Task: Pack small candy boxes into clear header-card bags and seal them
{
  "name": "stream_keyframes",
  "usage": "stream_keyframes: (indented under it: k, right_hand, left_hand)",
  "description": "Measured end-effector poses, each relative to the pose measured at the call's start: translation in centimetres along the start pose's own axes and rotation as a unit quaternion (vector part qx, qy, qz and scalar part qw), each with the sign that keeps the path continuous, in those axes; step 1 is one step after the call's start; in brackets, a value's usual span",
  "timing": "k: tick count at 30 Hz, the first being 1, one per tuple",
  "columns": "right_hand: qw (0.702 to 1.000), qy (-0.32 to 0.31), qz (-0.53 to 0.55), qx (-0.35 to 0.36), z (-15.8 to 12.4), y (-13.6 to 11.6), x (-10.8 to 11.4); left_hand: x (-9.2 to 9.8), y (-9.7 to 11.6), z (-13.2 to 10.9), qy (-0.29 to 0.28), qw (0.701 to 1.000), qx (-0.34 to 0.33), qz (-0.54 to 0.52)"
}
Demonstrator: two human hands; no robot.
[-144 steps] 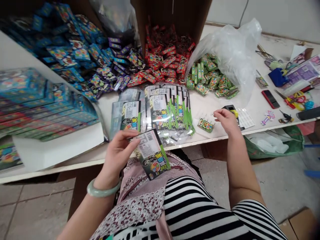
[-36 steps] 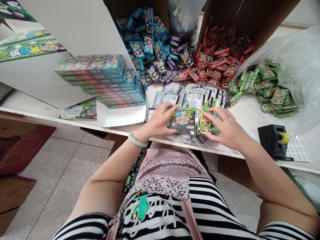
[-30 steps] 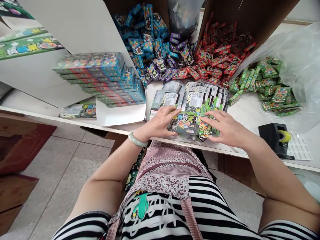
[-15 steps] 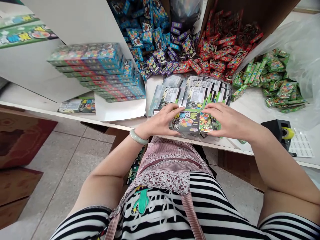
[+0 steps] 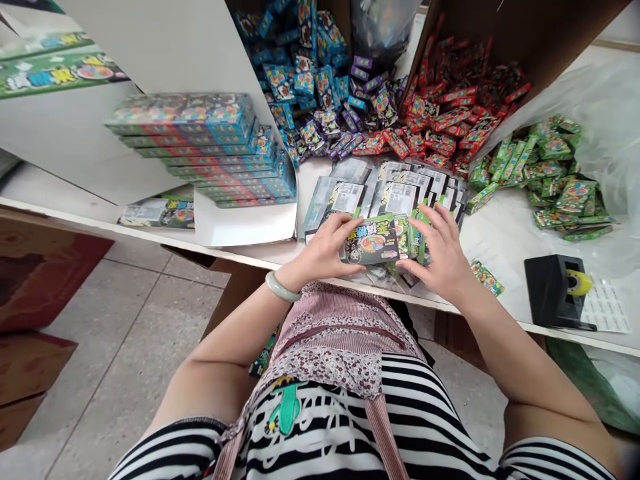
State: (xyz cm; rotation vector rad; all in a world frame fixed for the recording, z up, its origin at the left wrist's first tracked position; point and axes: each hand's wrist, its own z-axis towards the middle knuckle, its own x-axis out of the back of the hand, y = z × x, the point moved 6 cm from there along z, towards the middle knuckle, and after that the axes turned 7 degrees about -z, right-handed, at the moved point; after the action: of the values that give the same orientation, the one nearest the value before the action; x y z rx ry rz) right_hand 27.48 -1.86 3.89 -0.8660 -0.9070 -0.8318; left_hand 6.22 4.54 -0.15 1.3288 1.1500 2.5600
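My left hand point(image 5: 330, 248) grips a small black-and-green candy box point(image 5: 373, 243) by its left end, thumb along the near edge and fingers along the far edge. The box is tilted, with its printed front facing me. At its right end is my right hand point(image 5: 440, 250), fingers spread and thumb close to the box's near corner; whether the thumb touches it I cannot tell. Flat clear-and-black packages with white labels point(image 5: 400, 195) lie overlapping just beyond the box. More packaging shows partly under the hands.
Left stands a stack of colourful boxes point(image 5: 205, 147). Blue packets point(image 5: 305, 80), purple packets point(image 5: 345, 127), red packets point(image 5: 450, 120) and green packets point(image 5: 555, 173) lie in heaps behind. A black tape dispenser point(image 5: 553, 290) and a sticker sheet point(image 5: 607, 300) sit right, by the table's front edge point(image 5: 240, 257).
My right hand has loosened from the box's right end, its fingers lifting and spreading. The box has turned slightly in my left hand. A green packet beside my right wrist has come into fuller view.
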Motion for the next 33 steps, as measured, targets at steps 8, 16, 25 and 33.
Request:
stream_keyframes:
  k: [8,16,25,33]
  right_hand:
    - [0.996,-0.03,0.084,-0.026,2.0,0.5,-1.7]
    - [0.976,-0.04,-0.049,-0.208,17.4,12.9,-6.5]
    - [0.946,0.025,0.031,-0.32,19.5,16.8,-6.6]
    - [0.869,-0.004,0.37,-0.329,7.9,13.7,-4.1]
  left_hand:
    - [0.4,-0.7,-0.2,0.036,0.999,0.025,0.003]
    - [2.1,-0.3,-1.0,0.056,0.997,0.049,-0.011]
    - [3.6,-1.0,-1.4,0.077,0.995,0.067,0.0]
    - [4.2,-1.3,-1.4,0.094,0.994,0.062,0.006]
